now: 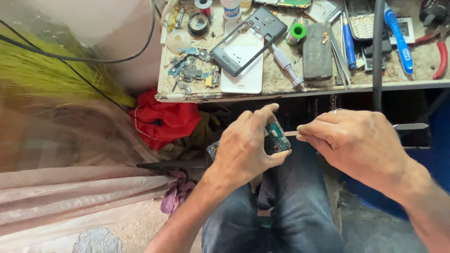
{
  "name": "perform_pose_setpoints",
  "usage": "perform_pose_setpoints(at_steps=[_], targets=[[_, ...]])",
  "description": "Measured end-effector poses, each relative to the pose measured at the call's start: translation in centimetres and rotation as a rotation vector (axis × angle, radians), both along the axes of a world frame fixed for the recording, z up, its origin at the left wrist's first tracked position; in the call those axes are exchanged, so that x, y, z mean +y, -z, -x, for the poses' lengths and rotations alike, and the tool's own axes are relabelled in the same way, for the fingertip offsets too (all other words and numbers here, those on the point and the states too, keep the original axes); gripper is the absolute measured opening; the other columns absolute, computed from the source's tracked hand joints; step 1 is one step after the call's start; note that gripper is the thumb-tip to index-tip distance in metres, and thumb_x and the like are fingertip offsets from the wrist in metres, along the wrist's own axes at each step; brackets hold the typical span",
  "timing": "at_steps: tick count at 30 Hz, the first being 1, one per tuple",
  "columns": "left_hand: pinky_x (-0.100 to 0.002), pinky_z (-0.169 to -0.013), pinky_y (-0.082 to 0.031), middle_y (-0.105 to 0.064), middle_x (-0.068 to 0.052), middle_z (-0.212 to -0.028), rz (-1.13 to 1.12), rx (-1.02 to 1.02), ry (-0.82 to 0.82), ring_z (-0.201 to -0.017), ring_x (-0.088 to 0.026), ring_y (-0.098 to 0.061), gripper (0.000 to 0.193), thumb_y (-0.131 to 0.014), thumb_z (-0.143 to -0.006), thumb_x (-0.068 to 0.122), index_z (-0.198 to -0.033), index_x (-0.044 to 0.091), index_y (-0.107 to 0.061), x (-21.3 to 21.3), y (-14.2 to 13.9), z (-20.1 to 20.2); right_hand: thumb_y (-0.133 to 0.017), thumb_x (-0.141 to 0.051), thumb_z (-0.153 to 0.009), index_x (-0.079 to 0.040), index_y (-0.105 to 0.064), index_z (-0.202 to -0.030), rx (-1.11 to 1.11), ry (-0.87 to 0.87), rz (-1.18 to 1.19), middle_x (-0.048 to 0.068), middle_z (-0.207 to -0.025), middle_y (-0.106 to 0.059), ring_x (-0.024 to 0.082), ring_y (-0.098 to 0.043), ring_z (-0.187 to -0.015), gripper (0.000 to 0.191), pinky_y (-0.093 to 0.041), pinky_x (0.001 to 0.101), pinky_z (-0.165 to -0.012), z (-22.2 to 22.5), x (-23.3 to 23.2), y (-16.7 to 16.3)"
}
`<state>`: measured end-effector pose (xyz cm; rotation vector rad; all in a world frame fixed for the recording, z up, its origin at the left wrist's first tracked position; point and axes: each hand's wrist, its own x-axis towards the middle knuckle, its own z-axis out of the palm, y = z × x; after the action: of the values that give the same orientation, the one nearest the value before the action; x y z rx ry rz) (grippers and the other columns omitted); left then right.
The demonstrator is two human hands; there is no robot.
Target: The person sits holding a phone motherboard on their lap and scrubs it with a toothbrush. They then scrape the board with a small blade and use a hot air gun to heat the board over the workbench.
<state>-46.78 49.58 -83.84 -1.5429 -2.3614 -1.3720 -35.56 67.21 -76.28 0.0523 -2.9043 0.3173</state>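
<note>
My left hand (246, 145) grips a small blue-green circuit board (278, 136) above my lap, thumb under it and fingers over its top edge. My right hand (356, 143) is closed on thin metal tweezers (291, 133); their tip touches the board's right edge, and their back end (410, 126) sticks out past my knuckles. A ring sits on one right finger. My legs in dark jeans (295, 206) are below both hands.
A worn workbench (281, 86) lies ahead with a dark phone frame (248, 40), a white phone back (241, 77), loose small boards (192, 70), a grey block (316, 58), blue-handled screwdrivers (398, 40), red pliers (440, 56) and tape rolls. Red cloth (164, 119) and pink fabric (70, 197) are at left.
</note>
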Motion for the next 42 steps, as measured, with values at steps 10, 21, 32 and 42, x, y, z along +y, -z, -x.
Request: perform_pose_setpoints(at_steps=[10,21,32,42], targets=[[-0.038,-0.085,-0.054,-0.066,-0.005,-0.102,0.000,0.012,0.000,-0.092,-0.024,-0.064,0.096,-0.095,-0.065,0.026,-0.145,0.004,-0.045,-2.3,-0.2,-1.7,-0.079,-0.027,-0.080,-0.013,-0.078,-0.092,-0.069,0.010,-0.075,0.000,-0.074,-0.072,0.022,-0.070,-0.069,0.018,-0.053,0.0370,-0.053,-1.6,-2.8,-1.7],[-0.041,-0.082,-0.052,-0.066,-0.006,-0.104,0.017,0.043,-0.019,-0.091,-0.026,-0.062,0.098,-0.095,-0.064,0.024,-0.144,0.004,-0.044,-3.2,0.6,-3.0,-0.074,-0.026,-0.079,-0.013,-0.076,-0.094,-0.177,-0.027,-0.228,0.000,-0.078,-0.069,0.020,-0.071,-0.074,0.020,-0.055,0.0357,-0.056,-3.0,-4.4,-0.9],[-0.038,-0.084,-0.053,-0.067,-0.005,-0.103,-0.042,0.012,0.028,-0.091,-0.025,-0.062,0.094,-0.094,-0.067,0.022,-0.145,0.003,-0.045,-5.1,0.6,-4.0,-0.081,-0.026,-0.075,-0.012,-0.078,-0.087,-0.208,-0.021,-0.034,0.003,-0.079,-0.074,0.026,-0.072,-0.067,0.018,-0.054,0.0395,-0.051,-3.1,-4.5,-0.6],[-0.038,-0.085,-0.054,-0.066,-0.005,-0.105,-0.027,0.007,0.059,-0.093,-0.025,-0.063,0.088,-0.092,-0.068,0.022,-0.143,0.003,-0.049,-6.2,0.2,-3.4,-0.082,-0.029,-0.075,-0.012,-0.078,-0.085,-0.259,-0.002,0.128,0.003,-0.077,-0.074,0.026,-0.071,-0.065,0.019,-0.054,0.0386,-0.053,-2.3,-4.6,-0.3]])
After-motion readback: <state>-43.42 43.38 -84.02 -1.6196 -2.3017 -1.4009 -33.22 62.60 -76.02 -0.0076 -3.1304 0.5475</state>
